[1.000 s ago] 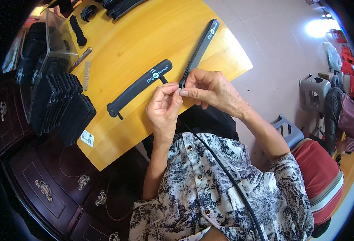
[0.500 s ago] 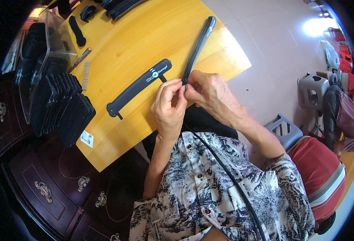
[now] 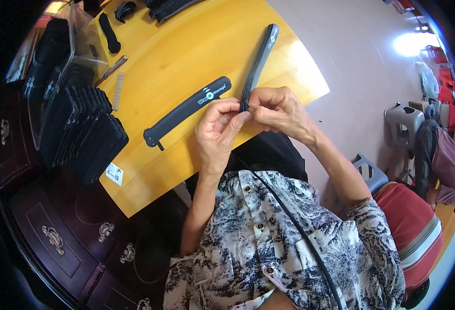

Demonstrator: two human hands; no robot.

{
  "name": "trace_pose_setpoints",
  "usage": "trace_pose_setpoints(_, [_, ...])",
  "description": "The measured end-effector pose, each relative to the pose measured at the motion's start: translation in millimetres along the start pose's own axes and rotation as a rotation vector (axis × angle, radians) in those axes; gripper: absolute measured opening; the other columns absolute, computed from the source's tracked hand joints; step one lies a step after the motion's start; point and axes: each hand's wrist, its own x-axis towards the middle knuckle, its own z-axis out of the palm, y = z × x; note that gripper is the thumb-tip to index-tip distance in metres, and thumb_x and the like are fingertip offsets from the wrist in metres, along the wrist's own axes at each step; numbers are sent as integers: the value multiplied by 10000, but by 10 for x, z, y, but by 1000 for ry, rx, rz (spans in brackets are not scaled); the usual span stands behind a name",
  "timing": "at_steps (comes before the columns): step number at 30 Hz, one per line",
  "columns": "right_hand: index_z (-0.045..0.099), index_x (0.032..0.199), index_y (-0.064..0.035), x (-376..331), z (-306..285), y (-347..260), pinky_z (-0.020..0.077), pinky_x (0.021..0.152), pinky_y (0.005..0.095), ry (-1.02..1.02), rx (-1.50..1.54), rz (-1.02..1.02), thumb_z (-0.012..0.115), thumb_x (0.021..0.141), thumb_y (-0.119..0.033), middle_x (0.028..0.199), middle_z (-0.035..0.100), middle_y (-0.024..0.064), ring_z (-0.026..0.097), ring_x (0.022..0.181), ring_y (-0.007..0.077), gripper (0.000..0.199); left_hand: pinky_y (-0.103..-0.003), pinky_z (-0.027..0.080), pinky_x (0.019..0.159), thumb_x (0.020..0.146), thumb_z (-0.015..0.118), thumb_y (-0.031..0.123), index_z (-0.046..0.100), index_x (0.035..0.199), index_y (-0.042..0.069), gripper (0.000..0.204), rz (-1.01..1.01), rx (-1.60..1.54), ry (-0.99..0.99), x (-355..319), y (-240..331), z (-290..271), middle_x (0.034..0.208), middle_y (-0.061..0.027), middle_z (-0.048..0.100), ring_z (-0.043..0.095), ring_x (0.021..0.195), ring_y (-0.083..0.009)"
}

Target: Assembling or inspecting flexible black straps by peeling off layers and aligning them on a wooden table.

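A long black strap [image 3: 261, 58] with a small printed logo stands out from my fingertips toward the far right, over the table. My left hand [image 3: 217, 132] pinches its near end between thumb and fingers. Close against the same end, my right hand [image 3: 285, 113] has its thumb and forefinger pressed together on the strap's edge. The small part between those fingers is hidden. To the left of my hands, a second black strap [image 3: 186, 112] with white printing lies slantwise on the yellow wooden table [image 3: 165, 170].
Stacks of black straps [image 3: 90, 139] stand at the table's left edge beside a clear plastic bin [image 3: 71, 51]. Behind them lie a pen-like tool [image 3: 115, 68], a beige strip [image 3: 118, 92] and more black pieces [image 3: 110, 33]. A white label [image 3: 115, 174] sits near the front left.
My right hand has opened out slightly and shifted to the right side of the strap's end. My left thumb has come up across that end. The lying strap stays put; the whole view has shifted slightly.
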Motion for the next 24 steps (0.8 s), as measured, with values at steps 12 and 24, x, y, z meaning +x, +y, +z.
trace_pose_setpoints(12, [513, 698, -12, -20, 46, 41, 369, 480, 231, 74, 125, 52, 615, 816, -124, 589, 452, -44, 424, 550, 38, 192, -219, 449, 858, 930, 601, 61, 601, 1029, -21, 129, -139, -77, 180, -59, -14, 185, 987, -41, 627, 567, 937, -83])
trace_pose_setpoints(24, [525, 742, -8, -157, 29, -304, 388, 479, 324, 102, -306, -156, 638, 902, -319, 575, 481, 77, 489, 511, 163, 368, -219, 443, 865, 924, 611, 71, 591, 1056, -17, 160, -159, -258, 140, -84, 150, 249, 993, -47, 627, 573, 936, -89])
